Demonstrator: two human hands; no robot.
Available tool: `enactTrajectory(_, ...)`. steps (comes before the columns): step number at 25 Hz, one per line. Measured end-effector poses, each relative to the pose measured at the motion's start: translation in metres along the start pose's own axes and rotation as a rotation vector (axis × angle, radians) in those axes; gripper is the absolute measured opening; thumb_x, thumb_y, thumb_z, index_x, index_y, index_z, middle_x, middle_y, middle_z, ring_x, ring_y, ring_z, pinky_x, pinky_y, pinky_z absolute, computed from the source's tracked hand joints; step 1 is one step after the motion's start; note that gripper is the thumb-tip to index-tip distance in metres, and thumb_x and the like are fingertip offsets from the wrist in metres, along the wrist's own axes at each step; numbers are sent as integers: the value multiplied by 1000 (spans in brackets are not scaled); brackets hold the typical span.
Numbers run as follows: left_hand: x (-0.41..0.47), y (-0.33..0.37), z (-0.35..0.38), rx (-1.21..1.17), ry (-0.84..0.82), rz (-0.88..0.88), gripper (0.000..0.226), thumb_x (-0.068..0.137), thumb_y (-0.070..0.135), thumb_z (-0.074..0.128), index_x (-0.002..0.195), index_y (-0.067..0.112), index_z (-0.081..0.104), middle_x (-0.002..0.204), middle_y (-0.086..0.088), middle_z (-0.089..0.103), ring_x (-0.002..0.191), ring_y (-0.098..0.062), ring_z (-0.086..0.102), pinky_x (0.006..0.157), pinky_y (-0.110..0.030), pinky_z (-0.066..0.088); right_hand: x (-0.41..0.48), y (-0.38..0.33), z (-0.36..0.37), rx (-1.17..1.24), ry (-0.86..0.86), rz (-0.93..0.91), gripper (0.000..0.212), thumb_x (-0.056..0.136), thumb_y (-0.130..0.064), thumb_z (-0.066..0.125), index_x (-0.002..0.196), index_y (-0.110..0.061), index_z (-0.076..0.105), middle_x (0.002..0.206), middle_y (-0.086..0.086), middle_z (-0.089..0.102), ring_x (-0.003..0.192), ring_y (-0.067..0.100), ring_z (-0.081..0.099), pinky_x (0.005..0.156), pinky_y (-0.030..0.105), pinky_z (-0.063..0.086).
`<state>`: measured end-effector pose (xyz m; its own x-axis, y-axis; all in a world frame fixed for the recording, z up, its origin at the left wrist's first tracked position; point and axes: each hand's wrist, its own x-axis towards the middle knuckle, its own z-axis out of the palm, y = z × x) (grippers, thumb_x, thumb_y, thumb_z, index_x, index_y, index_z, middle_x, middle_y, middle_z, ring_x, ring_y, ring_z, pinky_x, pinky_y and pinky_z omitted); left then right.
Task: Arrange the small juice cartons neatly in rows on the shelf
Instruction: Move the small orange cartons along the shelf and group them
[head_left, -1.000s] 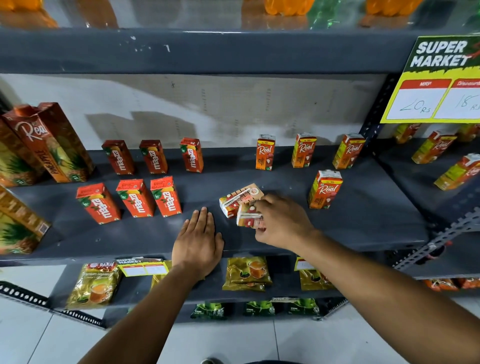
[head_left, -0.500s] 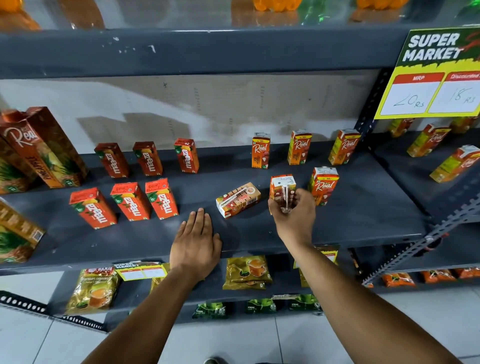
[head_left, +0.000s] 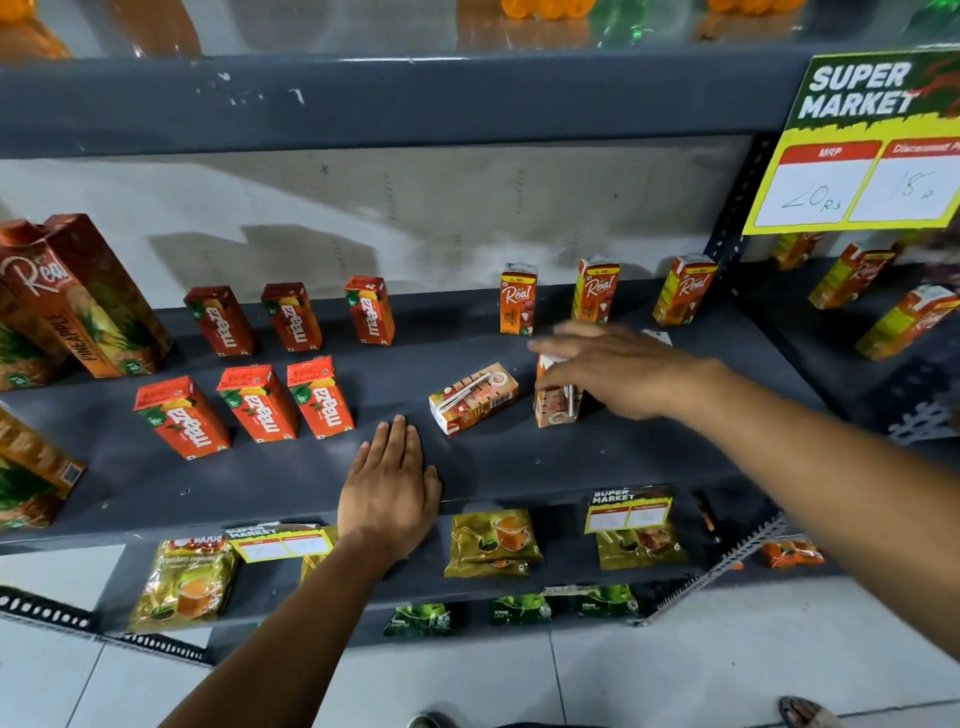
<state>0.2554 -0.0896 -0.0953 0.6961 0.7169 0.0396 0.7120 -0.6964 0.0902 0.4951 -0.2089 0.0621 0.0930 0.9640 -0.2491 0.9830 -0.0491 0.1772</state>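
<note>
On the grey shelf (head_left: 519, 467), small red Maaza cartons (head_left: 260, 402) stand in two rows of three at the left. Three orange Real cartons (head_left: 595, 288) stand along the back. One Real carton (head_left: 472, 397) lies on its side mid-shelf. Just right of it another Real carton (head_left: 555, 408) stands upright. My right hand (head_left: 618, 371) hovers over its top with fingers spread and blurred, not gripping it. The white top of a further carton (head_left: 657, 338) peeks out behind that hand. My left hand (head_left: 389, 493) lies flat on the shelf's front edge, holding nothing.
Large Real pineapple cartons (head_left: 78, 301) stand at the far left. A yellow price sign (head_left: 862, 150) hangs at the upper right, with more cartons (head_left: 904, 322) on the neighbouring shelf. Tea packets (head_left: 491, 543) lie on the lower shelf. Another shelf board runs overhead.
My right hand lifted a carton from beside the lying one, stood it upright to the right, then opened its fingers over it. My left hand stayed flat.
</note>
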Motion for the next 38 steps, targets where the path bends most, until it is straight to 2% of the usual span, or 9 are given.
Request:
enactTrajectory(4,-1,3,2,-9,-9,8,69,94,45,11,151,7,15,162,-9,9,149,-23,5,120,-36,5,5,18,1,32,-28,-43,63,89,0,57,141,-33,46,152,0,34,136,28,36,104,42,42)
enactTrajectory(7,2,3,2,-5,-14,14,70,92,46,9,151,7,14,162,-10,9,149,-23,5,120,-36,5,14,31,2,167,-38,105,52,92,-32,60,142,-26,45,138,6,46,126,26,45,101,41,43)
enactTrajectory(12,1,3,2,-3,-8,21,66,96,45,13,151,7,14,162,-10,8,149,-23,4,119,-36,5,19,23,5,62,32,334,60,85,-69,47,110,-17,58,94,4,61,86,24,57,76,36,45)
enactTrajectory(17,2,3,3,-2,-2,22,72,90,47,7,150,7,17,161,-11,11,148,-24,7,119,-36,5,22,8,7,-68,73,469,78,81,-81,31,105,-14,63,96,9,66,93,30,63,88,45,46)
enactTrajectory(22,1,3,3,-23,19,29,80,85,49,0,149,5,22,160,-13,17,148,-27,12,118,-37,9,33,-23,-7,169,250,57,51,91,-46,55,136,-25,47,137,5,51,121,26,52,94,44,48)
enactTrajectory(26,1,3,1,-27,7,30,81,85,49,-1,149,5,20,160,-13,15,148,-26,10,118,-37,8,72,-63,14,120,69,-67,66,85,-5,63,145,-19,38,147,5,46,134,27,41,105,46,41)
enactTrajectory(30,1,3,1,-22,1,34,80,85,49,-1,149,5,20,160,-13,15,148,-27,10,118,-37,8,97,-65,39,20,18,-33,74,83,-7,69,147,-12,33,148,10,45,134,30,43,105,48,41)
enactTrajectory(33,2,3,1,-26,-3,34,81,85,49,-2,149,5,19,161,-13,14,148,-26,8,118,-37,8,105,-61,47,74,107,-10,59,80,-16,73,134,-15,49,129,9,58,117,30,56,87,41,47)
enactTrajectory(38,2,3,0,-7,-18,34,81,84,48,-2,149,5,19,161,-13,14,148,-26,9,119,-37,8,83,-72,41,567,443,155,45,75,-23,76,117,-20,58,113,1,61,102,19,59,78,32,48)
